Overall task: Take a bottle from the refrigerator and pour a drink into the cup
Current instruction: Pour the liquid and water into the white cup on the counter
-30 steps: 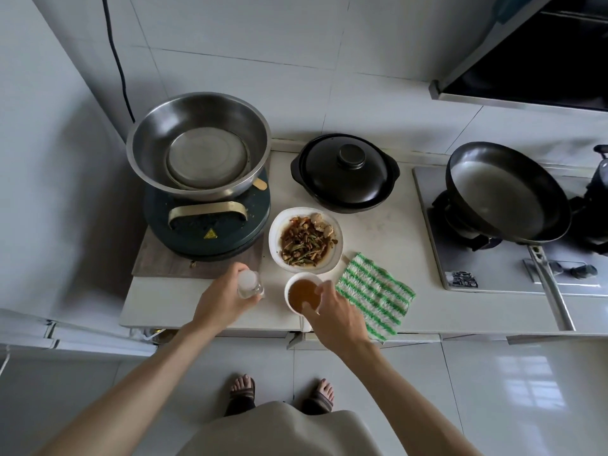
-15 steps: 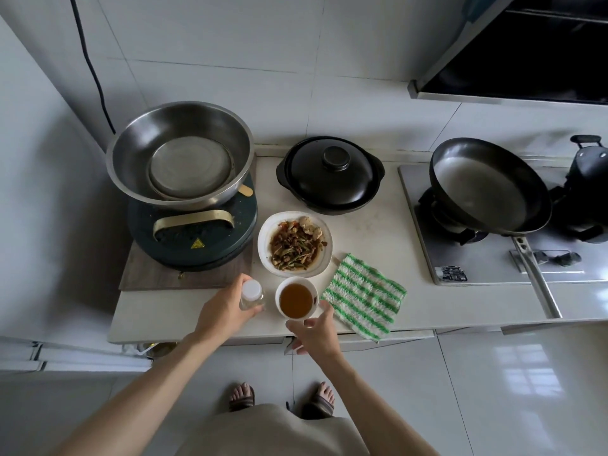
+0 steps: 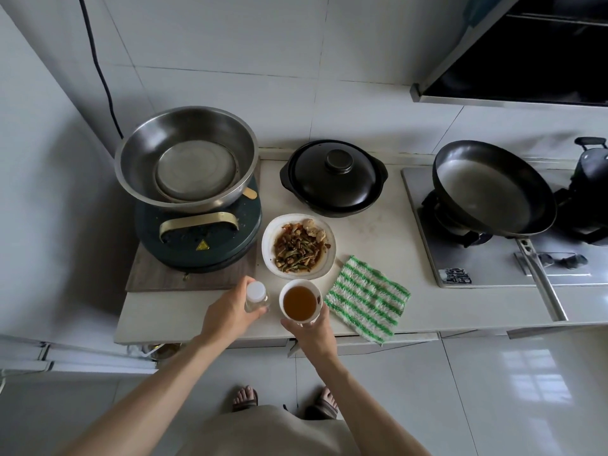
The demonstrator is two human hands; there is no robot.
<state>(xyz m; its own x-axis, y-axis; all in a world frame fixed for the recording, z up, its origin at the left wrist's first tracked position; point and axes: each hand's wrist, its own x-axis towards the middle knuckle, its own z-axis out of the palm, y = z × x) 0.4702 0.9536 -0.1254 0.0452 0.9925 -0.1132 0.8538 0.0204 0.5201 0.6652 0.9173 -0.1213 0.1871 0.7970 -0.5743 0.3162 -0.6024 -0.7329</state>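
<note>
A: Nearest items?
B: Left hand (image 3: 227,315) wrapped round a capped clear bottle (image 3: 256,296); right hand (image 3: 312,329) gripping a white cup (image 3: 301,301) of brown drink, both at the surface (image 3: 371,225) front edge.
A: Behind?
B: Plate of stir-fry (image 3: 298,246), striped dishcloth (image 3: 367,297); farther, steel basin (image 3: 186,158), black lidded clay pot (image 3: 334,177), frying pan (image 3: 493,187).

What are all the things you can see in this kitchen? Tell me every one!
bottle: 1, clear with white cap, counter front, in left hand
cup: 1, white, brown drink inside, beside bottle
plate of food: 1, white, behind cup
cloth: 1, green-white striped, right of cup
steel bowl: 1, silver, on dark green cooker
clay pot: 1, black, lidded, counter back
frying pan: 1, black, on stove
left hand: 1, gripping bottle
right hand: 1, holding cup
</note>
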